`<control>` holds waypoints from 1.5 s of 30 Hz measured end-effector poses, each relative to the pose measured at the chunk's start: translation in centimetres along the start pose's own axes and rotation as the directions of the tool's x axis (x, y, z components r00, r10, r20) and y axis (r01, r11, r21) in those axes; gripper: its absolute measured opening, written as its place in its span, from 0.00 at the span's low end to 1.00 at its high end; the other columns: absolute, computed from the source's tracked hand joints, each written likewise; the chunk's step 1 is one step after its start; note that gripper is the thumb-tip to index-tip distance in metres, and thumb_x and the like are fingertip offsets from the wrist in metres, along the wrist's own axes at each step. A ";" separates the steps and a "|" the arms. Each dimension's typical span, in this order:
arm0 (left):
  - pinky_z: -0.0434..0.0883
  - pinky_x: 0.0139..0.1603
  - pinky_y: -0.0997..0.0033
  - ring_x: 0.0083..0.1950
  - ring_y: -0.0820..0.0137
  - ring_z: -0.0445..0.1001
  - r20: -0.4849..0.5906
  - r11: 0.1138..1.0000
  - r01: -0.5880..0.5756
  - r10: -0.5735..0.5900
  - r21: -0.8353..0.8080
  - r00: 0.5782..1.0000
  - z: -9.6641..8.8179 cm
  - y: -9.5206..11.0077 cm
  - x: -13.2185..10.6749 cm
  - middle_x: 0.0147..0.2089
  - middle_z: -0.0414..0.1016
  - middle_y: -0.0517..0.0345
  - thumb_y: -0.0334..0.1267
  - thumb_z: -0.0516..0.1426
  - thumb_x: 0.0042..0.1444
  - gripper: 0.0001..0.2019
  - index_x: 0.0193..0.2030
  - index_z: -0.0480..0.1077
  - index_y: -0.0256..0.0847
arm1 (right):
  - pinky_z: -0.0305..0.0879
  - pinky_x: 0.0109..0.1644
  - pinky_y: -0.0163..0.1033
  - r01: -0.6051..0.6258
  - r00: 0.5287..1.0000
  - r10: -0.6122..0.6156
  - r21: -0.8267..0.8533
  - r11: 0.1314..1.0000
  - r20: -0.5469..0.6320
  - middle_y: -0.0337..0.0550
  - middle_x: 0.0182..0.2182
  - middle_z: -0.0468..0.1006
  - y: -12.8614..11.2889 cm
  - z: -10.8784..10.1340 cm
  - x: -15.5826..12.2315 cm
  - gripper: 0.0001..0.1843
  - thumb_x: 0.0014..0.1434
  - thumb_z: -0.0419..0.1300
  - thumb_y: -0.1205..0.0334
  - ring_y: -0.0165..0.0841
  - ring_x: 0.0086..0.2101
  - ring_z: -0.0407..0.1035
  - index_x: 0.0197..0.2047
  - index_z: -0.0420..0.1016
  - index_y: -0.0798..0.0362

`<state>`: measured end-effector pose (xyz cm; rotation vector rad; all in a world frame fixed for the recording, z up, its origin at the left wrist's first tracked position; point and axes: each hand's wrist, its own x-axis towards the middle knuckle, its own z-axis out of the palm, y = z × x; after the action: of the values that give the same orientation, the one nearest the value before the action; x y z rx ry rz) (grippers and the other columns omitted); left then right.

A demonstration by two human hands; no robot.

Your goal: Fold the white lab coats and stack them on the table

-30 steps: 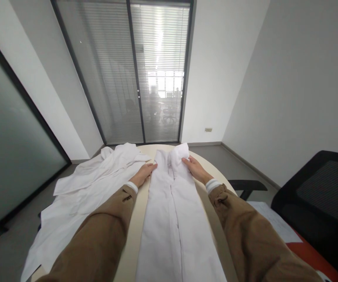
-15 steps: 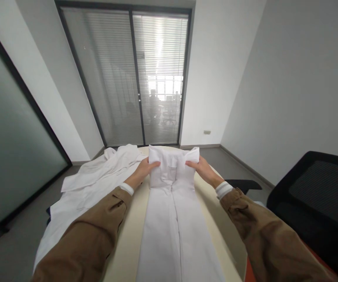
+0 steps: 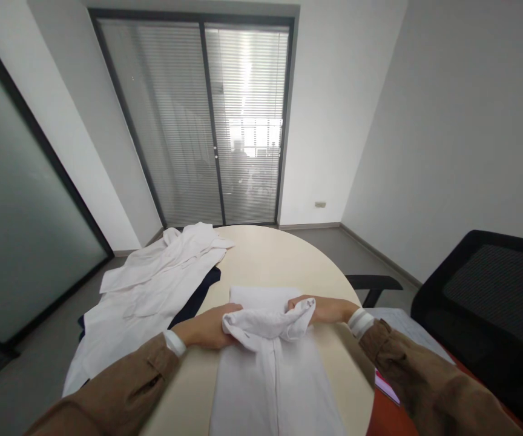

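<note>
Round cream tabletop (image 3: 266,257), blinds-covered glass doors (image 3: 207,121) beyond it. Left hand (image 3: 207,332) and right hand (image 3: 318,309) each closed on the white garment (image 3: 270,363), its bunched end lifted mid-tabletop. Second white garment (image 3: 152,278) at tabletop's left edge.

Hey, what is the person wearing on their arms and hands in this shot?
Both arms are covered by long brown jacket sleeves, the left sleeve and the right sleeve, each with a buttoned tab near the end. A white ribbed cuff of an inner layer peeks out at each wrist. The left hand and right hand are bare: no gloves, rings or watch visible.
</note>
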<state>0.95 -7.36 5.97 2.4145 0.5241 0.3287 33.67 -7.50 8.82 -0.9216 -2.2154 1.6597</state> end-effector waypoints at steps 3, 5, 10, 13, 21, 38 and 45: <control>0.70 0.55 0.64 0.48 0.60 0.74 -0.096 0.992 0.023 -0.011 0.122 0.995 0.3 -1.2 -0.1 0.47 0.76 0.50 0.36 0.58 0.58 0.09 0.45 0.75 0.41 | 0.67 0.45 0.40 0.034 0.998 -0.035 -0.026 0.999 -0.043 0.38 0.34 0.77 0.8 -0.2 0.5 0.13 0.55 0.68 0.52 0.34 0.37 0.71 0.36 0.75 0.51; 0.70 0.55 0.65 0.49 0.61 0.73 -0.134 0.992 0.019 -0.002 0.128 0.991 -0.1 -2.2 0.2 0.48 0.75 0.50 0.36 0.58 0.58 0.09 0.45 0.74 0.41 | 0.67 0.46 0.40 0.052 0.994 -0.056 -0.047 0.998 -0.089 0.38 0.35 0.78 1.5 -0.8 1.1 0.14 0.55 0.68 0.52 0.34 0.37 0.71 0.37 0.75 0.52; 0.67 0.57 0.63 0.51 0.60 0.72 -0.277 0.987 0.138 -0.111 0.081 0.954 -2.2 -5.7 2.4 0.47 0.76 0.52 0.39 0.58 0.59 0.08 0.44 0.73 0.43 | 0.67 0.49 0.42 0.100 0.955 -0.110 -0.051 0.994 -0.275 0.41 0.38 0.79 4.2 -3.0 4.1 0.16 0.53 0.69 0.52 0.37 0.40 0.72 0.39 0.76 0.53; 0.68 0.58 0.61 0.51 0.59 0.73 -0.387 0.965 0.260 -0.243 -0.008 0.889 -3.1 -7.6 4.0 0.46 0.76 0.52 0.42 0.60 0.57 0.09 0.42 0.72 0.43 | 0.66 0.55 0.47 0.161 0.889 -0.177 -0.075 0.984 -0.423 0.43 0.40 0.80 5.8 -4.3 6.2 0.17 0.54 0.68 0.49 0.40 0.43 0.73 0.40 0.78 0.52; 0.61 0.68 0.57 0.61 0.56 0.71 -0.509 0.979 0.191 -0.204 -0.078 0.837 -2.8 -8.6 4.6 0.57 0.76 0.50 0.38 0.64 0.51 0.19 0.52 0.75 0.44 | 0.66 0.57 0.50 0.227 0.770 -0.190 -0.017 0.974 -0.610 0.45 0.41 0.82 8.3 -5.0 8.0 0.18 0.49 0.71 0.53 0.43 0.46 0.74 0.41 0.77 0.52; 0.64 0.68 0.56 0.62 0.54 0.72 -0.658 0.976 0.045 -0.177 -0.213 0.732 -4.8 -2.4 2.9 0.58 0.77 0.48 0.47 0.62 0.57 0.18 0.52 0.78 0.41 | 0.67 0.54 0.49 0.377 0.522 -0.418 -0.238 0.895 -0.744 0.47 0.42 0.81 0.0 -2.7 5.2 0.13 0.53 0.70 0.51 0.45 0.48 0.74 0.37 0.74 0.48; 0.70 0.61 0.58 0.56 0.58 0.75 -0.342 0.997 0.054 -0.072 -0.062 0.937 -1.6 -3.3 -1.6 0.52 0.79 0.47 0.46 0.61 0.59 0.13 0.47 0.80 0.43 | 0.67 0.46 0.44 0.291 0.817 -0.434 -0.378 0.879 -0.380 0.46 0.38 0.78 2.4 1.7 2.9 0.15 0.55 0.68 0.48 0.39 0.39 0.73 0.34 0.71 0.49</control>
<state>-1.95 -4.88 4.94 2.2935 0.7353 0.7360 31.41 -6.70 5.54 -0.7768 -2.1601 0.8355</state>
